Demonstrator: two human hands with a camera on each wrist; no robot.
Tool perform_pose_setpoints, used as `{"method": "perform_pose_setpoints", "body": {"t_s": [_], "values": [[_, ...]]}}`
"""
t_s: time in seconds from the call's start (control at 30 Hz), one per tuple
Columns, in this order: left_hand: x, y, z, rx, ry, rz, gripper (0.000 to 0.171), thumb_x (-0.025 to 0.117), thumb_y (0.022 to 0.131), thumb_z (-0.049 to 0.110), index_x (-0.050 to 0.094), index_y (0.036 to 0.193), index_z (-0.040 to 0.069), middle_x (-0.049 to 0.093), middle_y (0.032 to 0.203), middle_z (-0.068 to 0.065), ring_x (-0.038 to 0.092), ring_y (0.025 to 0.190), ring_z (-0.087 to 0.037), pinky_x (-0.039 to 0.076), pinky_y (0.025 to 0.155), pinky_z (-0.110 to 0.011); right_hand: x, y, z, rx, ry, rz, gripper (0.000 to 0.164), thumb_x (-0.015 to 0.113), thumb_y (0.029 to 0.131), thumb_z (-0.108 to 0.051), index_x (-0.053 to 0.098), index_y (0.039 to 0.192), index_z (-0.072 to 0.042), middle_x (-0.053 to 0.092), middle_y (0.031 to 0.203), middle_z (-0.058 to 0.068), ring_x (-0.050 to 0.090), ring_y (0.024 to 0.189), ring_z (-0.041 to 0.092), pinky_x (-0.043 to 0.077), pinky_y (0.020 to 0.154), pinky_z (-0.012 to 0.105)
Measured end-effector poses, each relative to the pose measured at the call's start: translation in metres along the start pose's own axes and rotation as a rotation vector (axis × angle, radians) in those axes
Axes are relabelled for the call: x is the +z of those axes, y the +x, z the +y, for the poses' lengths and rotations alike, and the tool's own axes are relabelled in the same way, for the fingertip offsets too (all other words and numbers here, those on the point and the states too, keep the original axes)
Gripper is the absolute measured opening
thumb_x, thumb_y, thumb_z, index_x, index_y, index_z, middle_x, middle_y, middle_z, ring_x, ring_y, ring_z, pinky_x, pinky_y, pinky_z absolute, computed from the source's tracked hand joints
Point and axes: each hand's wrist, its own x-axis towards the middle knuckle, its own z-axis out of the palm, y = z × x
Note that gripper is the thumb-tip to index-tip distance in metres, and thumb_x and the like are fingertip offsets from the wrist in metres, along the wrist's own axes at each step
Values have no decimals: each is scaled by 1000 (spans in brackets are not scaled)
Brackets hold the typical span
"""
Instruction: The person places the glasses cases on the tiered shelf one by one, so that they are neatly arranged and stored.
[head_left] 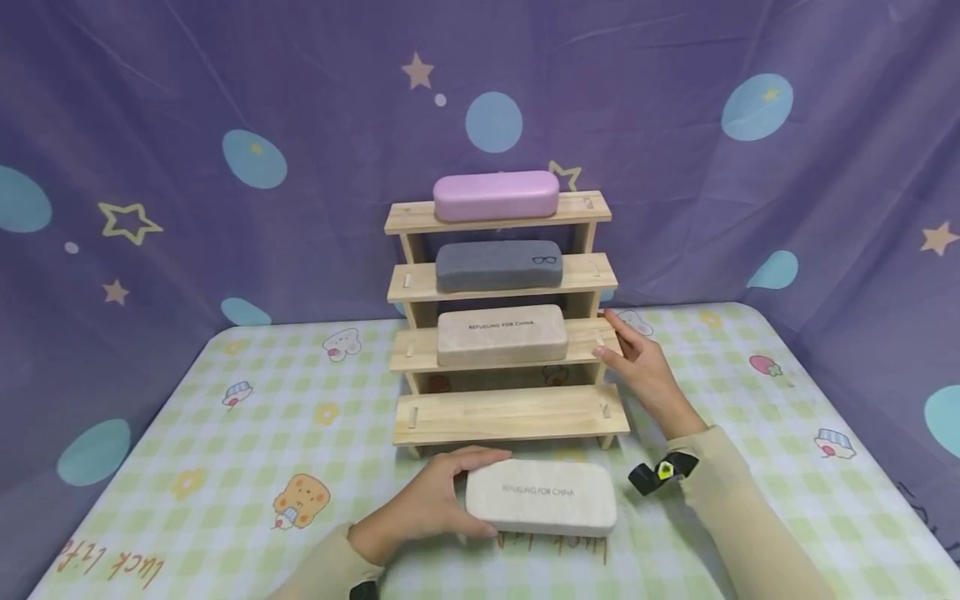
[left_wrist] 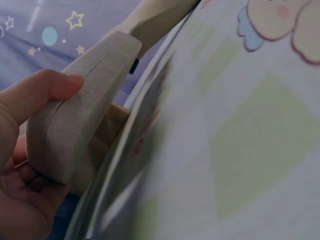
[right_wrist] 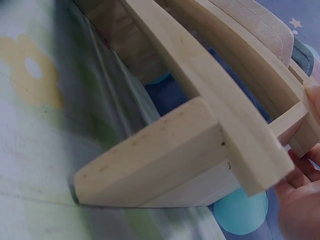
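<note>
A pale glasses case [head_left: 542, 498] lettered "REFUELING FOR CHINA" is in front of the wooden stepped rack [head_left: 510, 415]. My left hand [head_left: 442, 496] grips its left end between thumb and fingers; in the left wrist view the case [left_wrist: 85, 100] looks tilted and slightly off the cloth. With my right hand [head_left: 641, 367] I hold the right end of the rack's second tier from the bottom, thumb near the board's top. The right wrist view shows this hand [right_wrist: 302, 187] at the edge, partly cut off. The lowest tier bears no case.
Higher tiers carry a beige glasses case [head_left: 502, 335], a grey glasses case [head_left: 498, 267] and a pink glasses case [head_left: 497, 196]. A checked tablecloth [head_left: 255, 450] covers the table, and a purple patterned curtain [head_left: 337, 100] hangs behind. A black strap [head_left: 663, 472] sits at my right wrist.
</note>
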Motion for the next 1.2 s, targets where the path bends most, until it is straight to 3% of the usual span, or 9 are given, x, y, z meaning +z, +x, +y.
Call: {"method": "perform_pose_setpoints", "body": {"t_s": [0.27,0.57,0.9,1.2], "values": [[-10,-1,10,-6,11,58,81,89,61,19,54,134,14,53,134,2,51,117,-18,41,96,-25,1,0,1,-8,14,10,67,60,92,-8,23,148,0,20,154,15,20,141,26,32,100,13],[-28,3,19,37,25,108,82,89,59,15,54,133,10,53,133,-3,53,114,-19,43,92,-23,-1,1,2,22,8,2,68,60,92,-10,22,148,-2,21,154,13,20,141,24,31,102,14],[-46,19,14,55,2,139,81,87,62,8,52,135,7,50,135,-12,57,102,-20,49,81,-24,0,0,1,16,22,-4,67,59,93,-9,22,148,-3,20,155,12,20,141,23,30,102,15],[-56,27,11,7,85,188,83,88,62,12,51,136,7,51,133,-9,54,100,-20,46,82,-24,0,0,0,14,35,-2,68,60,92,-9,22,148,0,20,155,12,18,142,23,30,103,15]]}}
